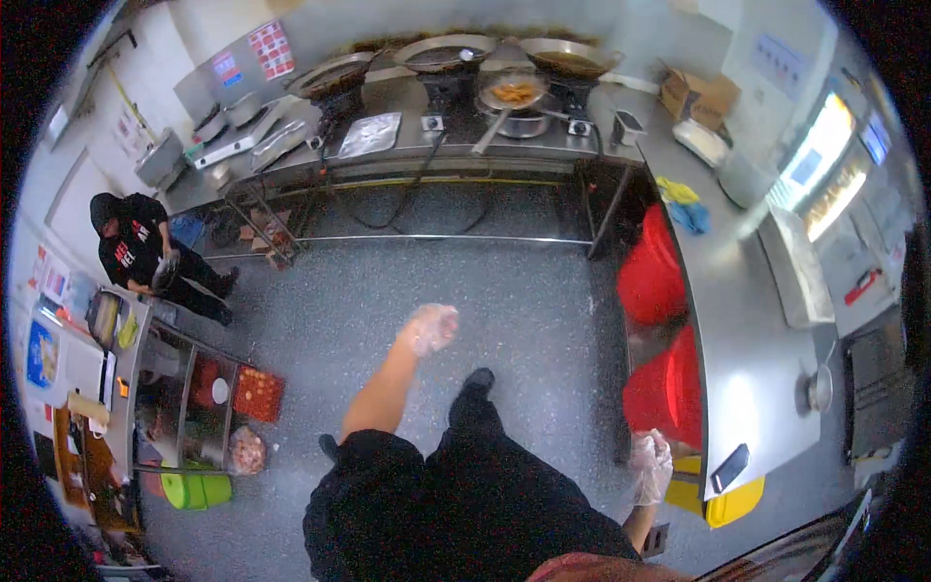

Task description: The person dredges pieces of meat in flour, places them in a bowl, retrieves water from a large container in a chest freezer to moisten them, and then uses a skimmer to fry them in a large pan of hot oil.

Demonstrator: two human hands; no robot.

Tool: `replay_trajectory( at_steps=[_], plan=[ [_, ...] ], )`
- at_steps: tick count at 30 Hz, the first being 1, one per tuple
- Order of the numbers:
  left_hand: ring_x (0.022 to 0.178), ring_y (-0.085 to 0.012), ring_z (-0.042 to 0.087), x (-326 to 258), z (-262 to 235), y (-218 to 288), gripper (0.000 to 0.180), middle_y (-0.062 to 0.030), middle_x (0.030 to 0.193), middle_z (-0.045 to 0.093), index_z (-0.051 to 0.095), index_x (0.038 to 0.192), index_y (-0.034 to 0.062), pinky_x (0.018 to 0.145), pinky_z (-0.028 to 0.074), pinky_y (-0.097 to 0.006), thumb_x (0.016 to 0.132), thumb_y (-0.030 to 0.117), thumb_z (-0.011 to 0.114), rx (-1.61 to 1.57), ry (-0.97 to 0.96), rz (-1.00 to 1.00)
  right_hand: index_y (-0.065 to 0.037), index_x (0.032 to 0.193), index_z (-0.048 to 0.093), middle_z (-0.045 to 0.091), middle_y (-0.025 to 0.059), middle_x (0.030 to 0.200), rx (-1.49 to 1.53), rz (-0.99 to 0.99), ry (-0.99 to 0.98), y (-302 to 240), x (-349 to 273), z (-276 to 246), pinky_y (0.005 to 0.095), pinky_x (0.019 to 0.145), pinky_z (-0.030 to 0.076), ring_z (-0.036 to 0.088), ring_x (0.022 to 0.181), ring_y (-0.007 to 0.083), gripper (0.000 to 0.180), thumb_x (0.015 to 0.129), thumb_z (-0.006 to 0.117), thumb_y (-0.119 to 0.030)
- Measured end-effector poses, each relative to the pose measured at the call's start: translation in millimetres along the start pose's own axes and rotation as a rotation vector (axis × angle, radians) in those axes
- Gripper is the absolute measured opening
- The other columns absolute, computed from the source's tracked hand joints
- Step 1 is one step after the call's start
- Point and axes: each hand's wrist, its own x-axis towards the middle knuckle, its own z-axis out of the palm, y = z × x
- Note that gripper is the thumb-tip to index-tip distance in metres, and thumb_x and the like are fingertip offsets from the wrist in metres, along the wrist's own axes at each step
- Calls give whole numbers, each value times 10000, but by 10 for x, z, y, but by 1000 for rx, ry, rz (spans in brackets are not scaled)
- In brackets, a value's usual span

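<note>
Left of the steel counter [747, 320], over bare floor, the gloved left hand [431, 327] is being held loosely curled, with nothing seen gripped. The gloved right hand [651, 468] is being hung beside the red bin [669, 393] under that counter; its grasp cannot be made out.

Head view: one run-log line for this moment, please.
left hand gloved, empty, over floor | right hand gloved, empty, beside red bin | steel counter right

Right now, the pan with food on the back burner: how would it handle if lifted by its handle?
The pan looks like metal, so probably stiff. It holds orange food, so likely front-heavy and apt to tip off its long handle. It sits on a burner, so it may be hot. Both gloved hands, left and right, are far from it.
</note>
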Motion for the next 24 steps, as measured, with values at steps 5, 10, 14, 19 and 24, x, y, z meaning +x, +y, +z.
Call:
replay_trajectory(
  at_steps=[5,10,14,19,24],
  plan=[
    [677,-183,577,1357,-889,746,220,-40,807,612,620,904,94,551,483,-311,799,287,625,-311,-24,153,-6,1151,519,587,29,939,-103,-64,-122,550,691,565,250,606,476,568,695,114,382,842,611,-213],
    [626,-133,523,3130,-3182,1740,155,-6,700,513,502,738,119,487,419,-266,867,204,485,-397,-378,378,-62,1102,553,607,82,939,-699,-473,-297,858,1042,1920,283,602,481,580,654,162,374,817,619,-296],
    [674,-253,580,4413,-1977,2461,114,-117,664,565,545,728,87,649,484,-370,726,200,558,-555,163,191,-69,1068,541,617,93,903,90,380,194,394,646,2800,308,553,475,585,631,185,358,814,610,-311],
    [712,-191,565,4298,-1345,3489,279,-93,800,610,572,984,-2,601,486,-355,793,201,591,1270,608,436,-105,1105,511,558,134,1033,-900,260,-44,1138,555,2088,360,568,486,582,762,264,381,803,565,-330],
    [770,-201,620,5245,-3012,3012,166,-109,847,643,639,817,38,719,484,-327,814,130,500,2337,729,826,-47,1061,519,582,87,873,-238,451,245,-391,779,2865,322,555,494,578,664,168,397,851,554,-382]
  ],
)
